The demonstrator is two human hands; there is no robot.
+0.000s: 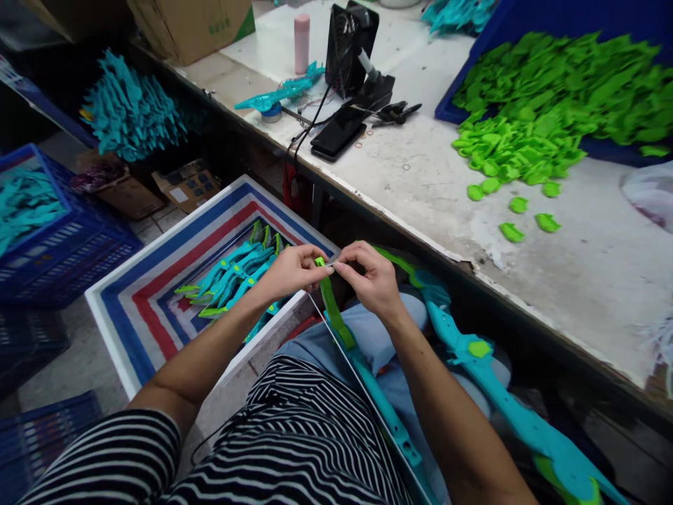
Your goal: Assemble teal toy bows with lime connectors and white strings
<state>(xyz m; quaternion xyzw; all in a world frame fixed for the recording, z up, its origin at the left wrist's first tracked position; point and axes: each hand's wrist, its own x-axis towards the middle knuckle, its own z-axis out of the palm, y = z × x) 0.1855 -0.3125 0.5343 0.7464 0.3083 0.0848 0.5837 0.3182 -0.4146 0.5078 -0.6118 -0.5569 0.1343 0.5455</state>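
Note:
My left hand (301, 270) is closed in a pinch at the green tip (331, 305) of a long turquoise plastic piece (376, 386), which looks like part of a toy bow. Close beside it, my right hand (371, 277) pinches a thin white string, its fingertips nearly touching the left ones. A taut pale line runs along the piece toward the lower right. Across my lap lies a turquoise toy bow (457, 344) with a green hexagonal boss (479, 348) and green ends. Whether the two turquoise lengths join is hidden.
Left of my lap, a striped-lined box (152, 308) holds several turquoise-and-green bows. On the worktable (420, 203) are loose green pieces (518, 151), a blue bin (446, 105), a fan (350, 49), a phone (338, 132) and a pink bottle (301, 43). Blue crates (78, 231) stand far left.

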